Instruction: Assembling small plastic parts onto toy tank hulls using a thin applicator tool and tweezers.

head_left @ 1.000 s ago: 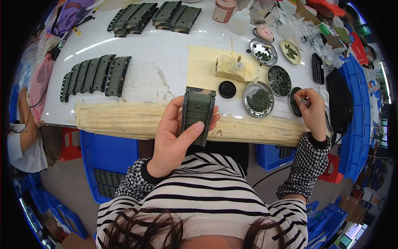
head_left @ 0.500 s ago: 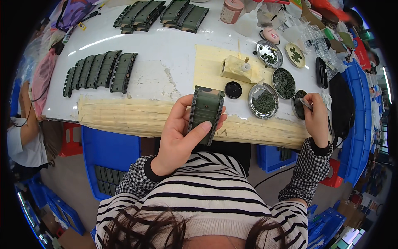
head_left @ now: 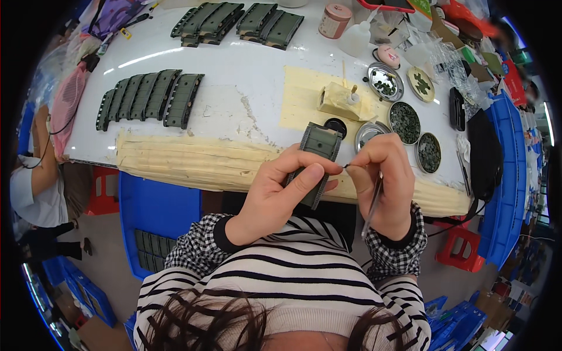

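Note:
My left hand grips a green, curved plastic panel with ridged edges, tilted above the table's front edge. My right hand is close beside it, with a tiny dark part pinched between thumb and forefinger. That part is near my left fingertips; whether it touches them I cannot tell. Slim metal tweezers are also tucked in my right hand, slanting down toward my body. Behind this hand a steel dish is partly hidden. Two round tins of small green pieces stand to its right.
Matching panels lie in a row at left, with more stacks at the back. A tape-covered block and a round black container sit beyond my hands. Blue bins flank the table; a co-worker's arm shows at far left.
My right hand has come left from the small tin to the panel, with the tweezers now pointing toward my body. My left hand has shifted slightly right with the panel.

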Demonstrator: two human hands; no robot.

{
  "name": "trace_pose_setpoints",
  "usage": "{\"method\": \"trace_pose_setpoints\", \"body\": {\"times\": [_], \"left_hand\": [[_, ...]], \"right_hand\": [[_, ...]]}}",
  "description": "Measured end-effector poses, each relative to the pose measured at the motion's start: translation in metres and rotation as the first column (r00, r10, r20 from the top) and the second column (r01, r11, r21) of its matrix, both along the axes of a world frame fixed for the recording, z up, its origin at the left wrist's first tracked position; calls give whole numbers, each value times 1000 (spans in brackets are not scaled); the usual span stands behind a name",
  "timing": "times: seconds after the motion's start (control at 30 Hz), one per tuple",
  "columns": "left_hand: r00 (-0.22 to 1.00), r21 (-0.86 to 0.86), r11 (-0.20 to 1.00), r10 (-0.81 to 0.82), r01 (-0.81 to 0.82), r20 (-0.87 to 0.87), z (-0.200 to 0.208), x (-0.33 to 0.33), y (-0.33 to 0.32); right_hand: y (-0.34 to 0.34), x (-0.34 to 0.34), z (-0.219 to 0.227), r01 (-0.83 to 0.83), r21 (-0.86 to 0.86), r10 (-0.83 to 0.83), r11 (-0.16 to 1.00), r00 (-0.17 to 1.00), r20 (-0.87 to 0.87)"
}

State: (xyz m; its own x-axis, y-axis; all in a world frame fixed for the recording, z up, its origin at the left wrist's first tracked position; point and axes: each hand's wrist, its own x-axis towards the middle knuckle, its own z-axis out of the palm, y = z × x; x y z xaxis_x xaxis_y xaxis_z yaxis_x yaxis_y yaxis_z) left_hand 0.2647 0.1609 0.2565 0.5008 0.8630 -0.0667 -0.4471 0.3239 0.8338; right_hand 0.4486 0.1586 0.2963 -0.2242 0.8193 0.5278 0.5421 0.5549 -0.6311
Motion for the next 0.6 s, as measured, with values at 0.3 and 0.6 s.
{"method": "trace_pose_setpoints", "body": {"times": [0.3, 0.6], "left_hand": [[977, 150, 971, 198, -185, -76, -7, -5, 1], [979, 193, 966, 187, -170, -75, -12, -9, 1]], "right_hand": [[-1, -28, -11, 65, 68, -63, 996, 998, -25], [-1, -26, -11, 16, 62, -15, 998, 1000, -12]]}}
